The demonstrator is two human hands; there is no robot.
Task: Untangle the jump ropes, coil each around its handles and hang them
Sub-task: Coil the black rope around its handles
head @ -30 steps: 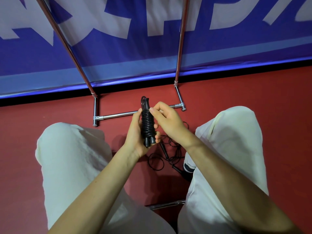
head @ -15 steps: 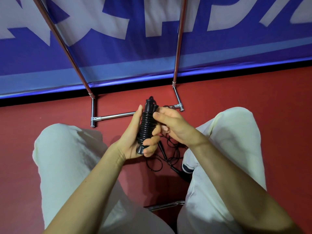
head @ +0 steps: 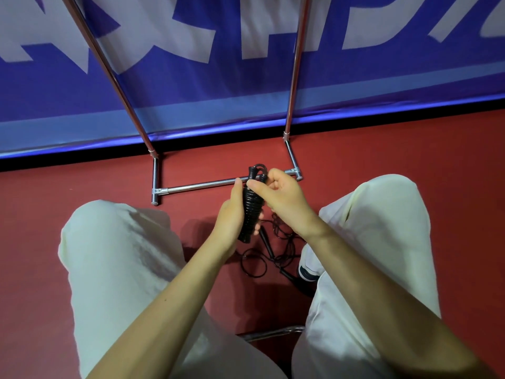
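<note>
While left hand (head: 232, 214) grips coiled rope (head: 250, 212), right hand (head: 281, 194) pinches — seemingly — its top loop.

The dull red carpeted floor (head: 82, 242) carries a chrome tubular rack base (head: 202, 185) at twelve o'clock and a loose tangled black jump rope (head: 273, 250) at centre.

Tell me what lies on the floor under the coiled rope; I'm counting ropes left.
Under the coiled rope, a loose tangled jump rope lies on the red floor. The right hand and wrist hide part.
</note>
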